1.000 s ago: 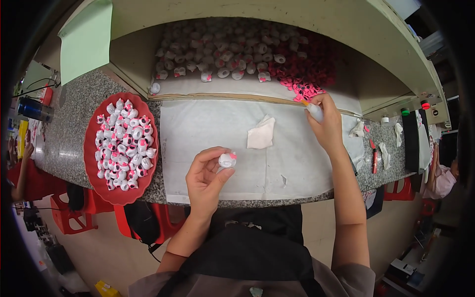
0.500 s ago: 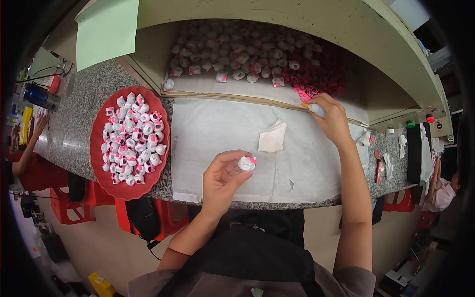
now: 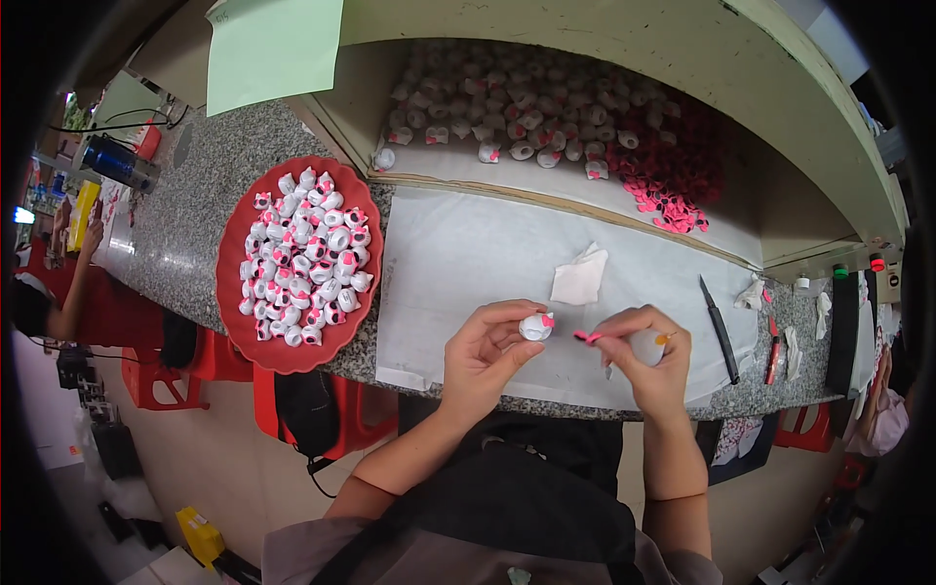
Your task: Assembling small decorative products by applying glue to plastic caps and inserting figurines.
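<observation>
Left hand (image 3: 480, 357): fingertips closed around one white-and-pink cat-head figurine (image 3: 532, 330), held above the white paper sheet (image 3: 458, 244)

Right hand (image 3: 659, 366): thumb and finger pinching a small pink piece (image 3: 588, 338), near the figurine but apart from it; orange-tipped squeeze bottle (image 3: 645, 346) tucked in the same grasp

Step in hand, as judged: presenting piece to figurine; next move seems to call for a steady left hold and careful fingertip alignment

Farther out: pale wipe (image 3: 579, 275), black pen-shaped tool (image 3: 719, 330), heaped pink pieces (image 3: 671, 200), red scalloped tray (image 3: 230, 312) of similar figurines (image 3: 304, 255)
</observation>
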Available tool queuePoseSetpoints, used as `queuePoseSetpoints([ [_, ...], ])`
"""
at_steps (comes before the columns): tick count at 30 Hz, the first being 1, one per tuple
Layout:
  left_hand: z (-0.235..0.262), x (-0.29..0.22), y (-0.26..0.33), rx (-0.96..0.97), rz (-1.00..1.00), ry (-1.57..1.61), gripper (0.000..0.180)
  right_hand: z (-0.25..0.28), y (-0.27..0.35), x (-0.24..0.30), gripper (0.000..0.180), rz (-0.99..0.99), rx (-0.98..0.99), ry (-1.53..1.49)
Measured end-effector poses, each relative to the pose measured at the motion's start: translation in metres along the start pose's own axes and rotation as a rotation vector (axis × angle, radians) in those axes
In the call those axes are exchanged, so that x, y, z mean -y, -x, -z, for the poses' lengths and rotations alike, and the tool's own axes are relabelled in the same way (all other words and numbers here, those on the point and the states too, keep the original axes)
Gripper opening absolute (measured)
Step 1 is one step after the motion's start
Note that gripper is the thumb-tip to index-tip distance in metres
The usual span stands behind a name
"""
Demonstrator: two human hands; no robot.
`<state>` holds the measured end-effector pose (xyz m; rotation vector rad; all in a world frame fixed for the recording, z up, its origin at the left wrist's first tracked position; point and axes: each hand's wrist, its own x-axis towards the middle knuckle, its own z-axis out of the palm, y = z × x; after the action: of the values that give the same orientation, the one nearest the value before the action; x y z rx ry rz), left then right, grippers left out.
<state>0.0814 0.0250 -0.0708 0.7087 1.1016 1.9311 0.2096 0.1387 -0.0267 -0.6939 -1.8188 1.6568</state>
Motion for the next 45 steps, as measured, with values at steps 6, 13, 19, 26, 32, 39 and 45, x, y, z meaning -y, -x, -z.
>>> queuePoseSetpoints([
  [6,0.001,-0.001,0.003,0.036,-0.125,-0.317,0.029,-0.022,0.009,-0.006,0.009,-0.168,0.053,-0.278],
  [13,0.001,-0.003,0.003,0.105,-0.174,-0.427,0.030,-0.029,0.009,-0.013,0.009,-0.182,-0.014,-0.260],
  [19,0.002,-0.007,0.003,0.105,-0.033,-0.042,0.027,-0.038,0.015,-0.022,0.017,-0.022,-0.125,-0.123],
  [26,0.004,-0.011,0.005,0.128,0.103,0.134,0.025,-0.035,0.014,-0.008,0.023,-0.121,-0.025,-0.341],
  [32,0.004,-0.009,0.005,0.210,0.097,0.112,0.025,-0.030,0.017,-0.020,0.023,-0.159,0.069,-0.429],
  [39,0.007,-0.004,0.005,0.199,-0.002,0.053,0.020,-0.035,0.022,-0.027,0.022,-0.044,0.037,-0.408],
  [45,0.009,-0.002,0.004,0.207,-0.043,0.008,0.017,-0.039,0.022,-0.022,0.019,-0.083,0.028,-0.474],
])
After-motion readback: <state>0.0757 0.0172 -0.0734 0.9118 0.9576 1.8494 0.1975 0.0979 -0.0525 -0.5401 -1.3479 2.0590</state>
